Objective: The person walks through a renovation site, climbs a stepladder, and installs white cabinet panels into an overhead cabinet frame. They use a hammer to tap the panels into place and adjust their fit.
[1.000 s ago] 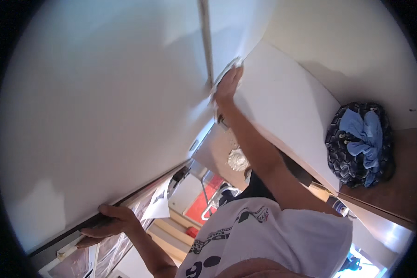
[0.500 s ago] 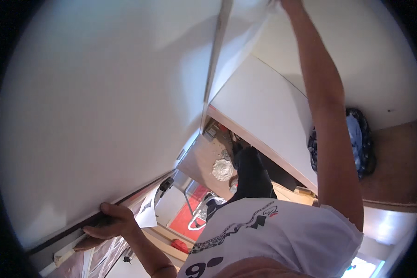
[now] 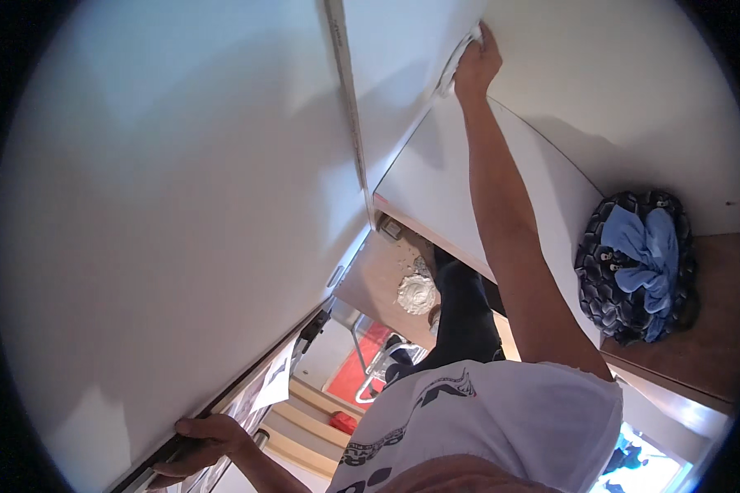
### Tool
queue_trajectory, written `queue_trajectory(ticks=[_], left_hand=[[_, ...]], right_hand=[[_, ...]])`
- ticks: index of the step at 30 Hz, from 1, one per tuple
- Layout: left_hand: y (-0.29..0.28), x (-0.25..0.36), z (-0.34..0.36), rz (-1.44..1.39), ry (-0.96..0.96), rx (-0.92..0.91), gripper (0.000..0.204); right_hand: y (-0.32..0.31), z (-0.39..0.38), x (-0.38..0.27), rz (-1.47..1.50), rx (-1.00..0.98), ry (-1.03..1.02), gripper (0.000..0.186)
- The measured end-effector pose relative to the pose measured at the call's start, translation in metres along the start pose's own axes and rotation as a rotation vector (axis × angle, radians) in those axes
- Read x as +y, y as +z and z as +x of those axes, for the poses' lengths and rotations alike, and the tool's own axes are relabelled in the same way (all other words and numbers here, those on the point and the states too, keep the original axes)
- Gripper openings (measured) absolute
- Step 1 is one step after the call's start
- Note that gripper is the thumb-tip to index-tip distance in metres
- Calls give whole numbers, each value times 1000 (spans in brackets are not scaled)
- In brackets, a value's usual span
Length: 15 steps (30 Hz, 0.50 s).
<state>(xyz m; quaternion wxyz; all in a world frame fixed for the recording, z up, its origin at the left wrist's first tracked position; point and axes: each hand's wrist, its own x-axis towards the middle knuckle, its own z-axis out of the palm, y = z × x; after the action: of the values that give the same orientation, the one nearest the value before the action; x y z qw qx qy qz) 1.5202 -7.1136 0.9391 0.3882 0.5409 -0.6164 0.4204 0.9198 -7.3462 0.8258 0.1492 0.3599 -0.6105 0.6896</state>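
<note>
My right hand (image 3: 478, 67) is raised at the top of the view, its fingers closed on a white cloth (image 3: 454, 66). The cloth is pressed into the corner where a white upright panel (image 3: 407, 57) meets the cream back wall (image 3: 608, 74). Low on the left, my left hand (image 3: 201, 444) grips the dark lower edge of a large white door (image 3: 181, 230). Its thumb lies on the door's face, and the other fingers go under the edge, partly hidden.
A white shelf (image 3: 436, 164) lies below my right arm. On a brown board (image 3: 715, 304) to the right sits a dark patterned bundle (image 3: 592, 279) with a blue cloth (image 3: 645, 246) on top. Down on the floor are a whitish round mound (image 3: 417, 294) and a metal-framed stepladder (image 3: 368, 374).
My right hand has come down along the corner and into full view with the white cloth. My left hand keeps its grip on the door's edge. The view has shifted slightly.
</note>
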Motion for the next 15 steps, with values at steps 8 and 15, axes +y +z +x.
queue_trajectory(ticks=[8,15], left_hand=[[4,3,4,87,22,-22,66],[11,7,0,25,-65,58,65]], right_hand=[[-27,-29,31,90,-264,645,44],[-18,-16,18,9,-163,363,45]])
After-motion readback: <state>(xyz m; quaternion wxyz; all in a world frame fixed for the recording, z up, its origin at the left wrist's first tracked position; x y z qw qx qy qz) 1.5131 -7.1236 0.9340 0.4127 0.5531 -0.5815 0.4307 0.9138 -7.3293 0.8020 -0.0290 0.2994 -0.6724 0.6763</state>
